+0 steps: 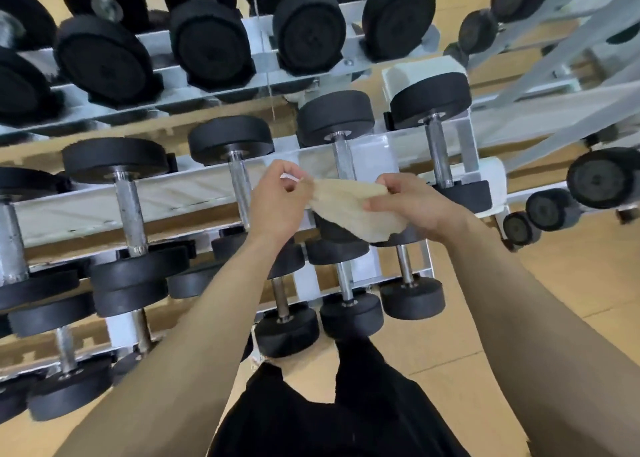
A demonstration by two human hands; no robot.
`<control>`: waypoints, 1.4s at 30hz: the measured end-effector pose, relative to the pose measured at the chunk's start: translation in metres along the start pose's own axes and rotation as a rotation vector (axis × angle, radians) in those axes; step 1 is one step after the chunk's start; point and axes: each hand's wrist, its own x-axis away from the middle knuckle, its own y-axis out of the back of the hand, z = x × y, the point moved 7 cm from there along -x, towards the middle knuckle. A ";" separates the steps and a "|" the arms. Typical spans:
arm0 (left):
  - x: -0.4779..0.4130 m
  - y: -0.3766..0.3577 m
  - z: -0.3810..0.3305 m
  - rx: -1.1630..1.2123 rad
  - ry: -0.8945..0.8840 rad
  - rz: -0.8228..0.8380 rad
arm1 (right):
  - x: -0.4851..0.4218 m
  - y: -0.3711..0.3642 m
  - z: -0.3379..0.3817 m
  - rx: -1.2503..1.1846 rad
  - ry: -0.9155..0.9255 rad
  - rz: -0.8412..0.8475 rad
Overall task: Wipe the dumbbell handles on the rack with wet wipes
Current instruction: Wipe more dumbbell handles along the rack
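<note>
Underneath everything lies the tan floor (519, 335), and on it stands a white metal rack (194, 193) with slanted tiers running from left to right across the view. A second pale rack (588, 24) shows at the upper right, also loaded with dark weights.

The top tier carries the large dumbbells (211, 46), seen end-on as black round heads. The middle tier holds smaller ones lying with their steel handles pointing toward the person; one bare dumbbell handle (239, 183) sits just left of the hands, and another handle (343, 155) rises just beyond the wipe. The lower tier holds the smallest dumbbells (349, 311), close to the person's black clothing (329, 415) at the bottom edge.

Both bare forearms reach up from the lower corners and meet in front of the middle tier. The left hand (277, 207) pinches the left edge of the wet wipe (349, 207) between thumb and curled fingers (294, 176). The right hand (415, 207) grips the right edge, its fingers (384, 181) bent over the top and the thumb underneath.

Held between the two hands, the cream-coloured wipe is partly spread, and its lower fold hangs in front of a black dumbbell head. Whether it touches that head cannot be told.
</note>
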 end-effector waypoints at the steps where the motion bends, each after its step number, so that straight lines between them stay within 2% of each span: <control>1: -0.006 -0.008 -0.001 -0.014 0.005 -0.046 | -0.009 0.010 -0.001 -0.057 0.021 0.003; 5: -0.024 -0.037 -0.001 0.104 0.094 -0.216 | -0.045 0.049 -0.013 -0.345 0.023 -0.001; 9: -0.033 -0.055 0.000 0.205 0.157 -0.347 | -0.074 0.064 -0.026 -0.399 -0.031 0.095; 14: -0.048 -0.067 0.002 0.201 0.151 -0.323 | -0.100 0.059 -0.024 -0.605 0.000 0.198; 18: -0.061 -0.065 0.017 0.317 0.194 -0.360 | -0.115 0.054 -0.031 -0.761 0.008 0.216; 22: -0.067 -0.066 0.037 0.460 0.265 -0.468 | -0.125 0.055 -0.046 -0.680 -0.079 0.098; 26: -0.067 -0.075 0.050 0.357 0.234 -0.499 | -0.133 0.060 -0.059 -0.644 -0.101 -0.017; 28: -0.067 -0.081 0.058 0.341 0.291 -0.468 | -0.137 0.064 -0.062 -0.700 -0.109 -0.091; 32: -0.069 -0.103 0.076 0.343 0.575 -0.230 | -0.138 0.070 -0.070 -0.762 -0.183 -0.223; 35: -0.071 -0.109 0.077 0.506 0.691 -0.004 | -0.128 0.059 -0.076 -0.528 -0.357 -0.084; 38: -0.075 -0.112 0.073 0.658 0.709 0.133 | -0.124 0.055 -0.086 -0.448 -0.455 0.034; 40: -0.080 -0.113 0.070 0.687 0.672 0.142 | -0.126 0.056 -0.083 -0.516 -0.395 0.068; 42: -0.088 -0.111 0.063 0.726 0.563 0.100 | -0.130 0.059 -0.074 -0.665 -0.263 0.074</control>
